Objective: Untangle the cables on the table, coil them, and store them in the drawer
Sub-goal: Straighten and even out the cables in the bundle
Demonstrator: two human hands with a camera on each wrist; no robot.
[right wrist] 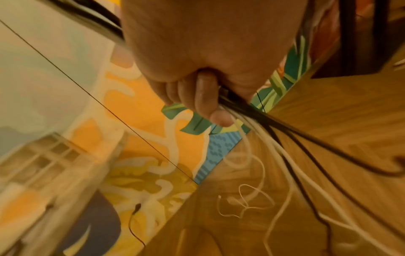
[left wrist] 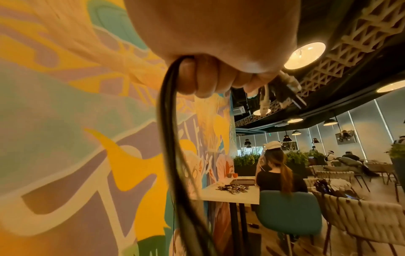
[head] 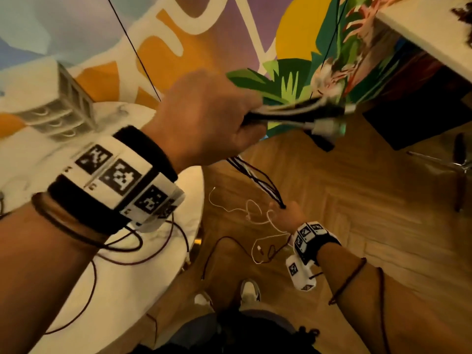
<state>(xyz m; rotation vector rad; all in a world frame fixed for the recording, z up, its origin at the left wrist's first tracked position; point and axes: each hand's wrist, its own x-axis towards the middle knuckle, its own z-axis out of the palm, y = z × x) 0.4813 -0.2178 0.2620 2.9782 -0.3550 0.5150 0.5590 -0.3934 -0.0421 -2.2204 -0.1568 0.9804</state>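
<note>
My left hand (head: 242,123) is raised high and grips a bundle of black and white cables (head: 255,175). Their plug ends (head: 327,123) stick out to the right of the fist. The left wrist view shows the same fist (left wrist: 208,83) with black cables (left wrist: 168,138) hanging from it and the plugs (left wrist: 282,91) beyond the fingers. The bundle runs down to my right hand (head: 284,210), held low over the wooden floor. That hand (right wrist: 203,100) grips the strands (right wrist: 274,138), and loose white and dark ends (head: 258,226) dangle below it.
A white marble table (head: 127,290) stands at the left, with thin dark cables (head: 158,256) looped on it and a small white drawer unit (head: 58,103) at its far side. Another white table (head: 421,29) and a chair base (head: 459,164) stand at the right. My shoes (head: 250,292) are below.
</note>
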